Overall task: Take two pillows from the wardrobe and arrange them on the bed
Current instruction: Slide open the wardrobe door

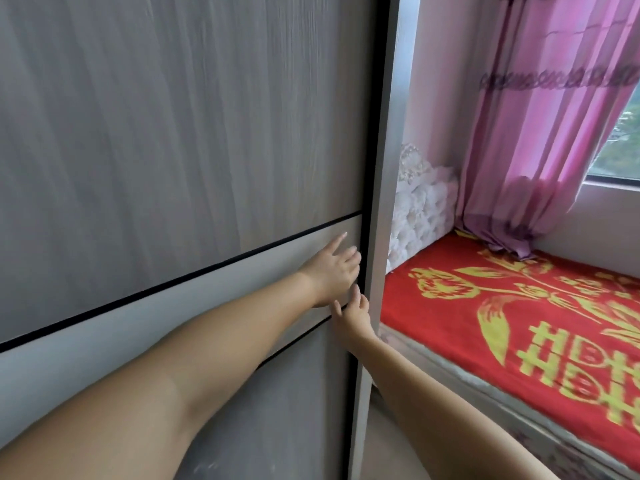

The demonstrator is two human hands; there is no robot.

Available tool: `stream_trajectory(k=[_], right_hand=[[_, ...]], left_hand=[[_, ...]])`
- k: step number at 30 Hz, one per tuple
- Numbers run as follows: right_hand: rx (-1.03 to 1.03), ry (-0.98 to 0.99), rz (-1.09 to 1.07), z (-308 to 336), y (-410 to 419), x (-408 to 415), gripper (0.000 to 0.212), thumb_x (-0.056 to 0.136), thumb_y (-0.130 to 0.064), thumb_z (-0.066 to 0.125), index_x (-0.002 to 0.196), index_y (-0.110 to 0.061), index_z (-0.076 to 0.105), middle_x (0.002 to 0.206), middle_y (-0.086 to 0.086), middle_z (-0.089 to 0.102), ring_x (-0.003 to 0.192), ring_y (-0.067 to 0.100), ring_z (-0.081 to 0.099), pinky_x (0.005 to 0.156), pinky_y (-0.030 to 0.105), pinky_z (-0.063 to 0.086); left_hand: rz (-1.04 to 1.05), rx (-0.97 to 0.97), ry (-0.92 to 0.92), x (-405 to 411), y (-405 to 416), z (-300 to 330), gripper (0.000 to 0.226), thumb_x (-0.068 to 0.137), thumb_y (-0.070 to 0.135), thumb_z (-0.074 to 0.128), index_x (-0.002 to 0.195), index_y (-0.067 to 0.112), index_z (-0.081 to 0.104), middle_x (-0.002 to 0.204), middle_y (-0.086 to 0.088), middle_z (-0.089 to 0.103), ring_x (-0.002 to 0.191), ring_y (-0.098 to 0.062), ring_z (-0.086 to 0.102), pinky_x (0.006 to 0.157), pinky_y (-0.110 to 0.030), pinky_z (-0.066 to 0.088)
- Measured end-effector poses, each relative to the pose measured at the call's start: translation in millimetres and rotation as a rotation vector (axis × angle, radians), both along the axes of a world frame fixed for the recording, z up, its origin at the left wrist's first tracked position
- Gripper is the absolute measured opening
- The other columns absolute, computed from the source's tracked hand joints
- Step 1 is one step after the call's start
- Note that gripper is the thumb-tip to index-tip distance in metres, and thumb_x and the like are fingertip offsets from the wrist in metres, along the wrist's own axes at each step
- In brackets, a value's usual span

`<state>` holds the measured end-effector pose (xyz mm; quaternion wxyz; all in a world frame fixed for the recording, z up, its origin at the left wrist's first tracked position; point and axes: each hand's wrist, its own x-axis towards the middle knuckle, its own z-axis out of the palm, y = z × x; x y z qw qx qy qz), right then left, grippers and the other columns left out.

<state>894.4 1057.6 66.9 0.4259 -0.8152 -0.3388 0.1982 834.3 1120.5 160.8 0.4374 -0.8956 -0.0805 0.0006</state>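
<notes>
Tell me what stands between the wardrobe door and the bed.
In the head view, the wardrobe's grey side frame stands between the door and the bed. Both hands, left and right, are at the door's edge.

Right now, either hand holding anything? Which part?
No object is held. Both hands are at the wardrobe door: left hand lies flat on its pale band, fingers at the right edge; right hand fingertips touch that edge just below.

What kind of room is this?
Most likely a bedroom. There is a bed with a red and gold cover, a tall wardrobe door that both hands are touching, and a pink curtain by the window.
</notes>
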Motion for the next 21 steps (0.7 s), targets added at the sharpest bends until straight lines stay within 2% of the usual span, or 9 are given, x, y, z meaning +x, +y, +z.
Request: stream_trajectory(k=[2,5,8,12,16,21], right_hand=[[0.030,0.097,-0.055,-5,18,10,0.068,0.101,-0.037,0.038,0.154,-0.015,0.001,0.161,0.014,0.002,0.146,0.033,0.016,0.118,0.044,0.020],[0.135,0.171,-0.129,-15,35,12,0.062,0.102,-0.029,0.037,0.154,-0.012,0.007,0.156,0.019,0.012,0.143,0.035,0.021,0.114,0.042,0.021],[0.232,0.181,-0.166,-24,45,13,0.057,0.101,-0.027,0.035,0.152,-0.010,0.016,0.151,0.019,0.023,0.139,0.036,0.026,0.110,0.040,0.024],[0.328,0.191,-0.163,-38,44,14,0.063,0.101,-0.028,0.041,0.154,-0.015,0.010,0.159,0.013,0.011,0.147,0.025,0.013,0.120,0.036,0.010],[0.410,0.188,-0.153,-45,37,13,0.067,0.099,-0.021,0.048,0.153,-0.010,0.010,0.160,0.008,0.013,0.148,0.018,0.012,0.122,0.038,0.011],[0.365,0.176,-0.146,-52,33,13,0.072,0.098,-0.028,0.050,0.153,-0.009,0.009,0.160,0.008,0.012,0.148,0.019,0.011,0.122,0.038,0.011]], left_hand=[[0.005,0.008,0.053,20,5,3,0.055,0.099,0.028,0.035,0.145,0.001,0.026,0.155,-0.019,0.024,0.145,-0.031,0.017,0.116,-0.055,-0.002],[0.015,0.052,0.134,41,12,-3,0.050,0.101,0.026,0.029,0.145,0.003,0.031,0.154,-0.016,0.028,0.144,-0.031,0.018,0.116,-0.055,-0.006],[0.035,0.097,0.163,51,21,-2,0.048,0.100,0.027,0.031,0.144,0.009,0.035,0.154,-0.011,0.028,0.145,-0.031,0.016,0.115,-0.057,-0.007],[0.029,0.158,0.178,57,29,1,0.048,0.099,0.027,0.033,0.145,0.012,0.035,0.153,-0.008,0.031,0.144,-0.031,0.015,0.114,-0.059,-0.009],[0.019,0.185,0.168,61,29,-2,0.049,0.100,0.026,0.031,0.146,0.011,0.032,0.155,-0.008,0.029,0.145,-0.028,0.013,0.116,-0.055,-0.009],[0.032,0.180,0.142,57,24,-3,0.048,0.101,0.025,0.027,0.146,0.009,0.028,0.156,-0.007,0.026,0.147,-0.027,0.011,0.116,-0.052,-0.008]])
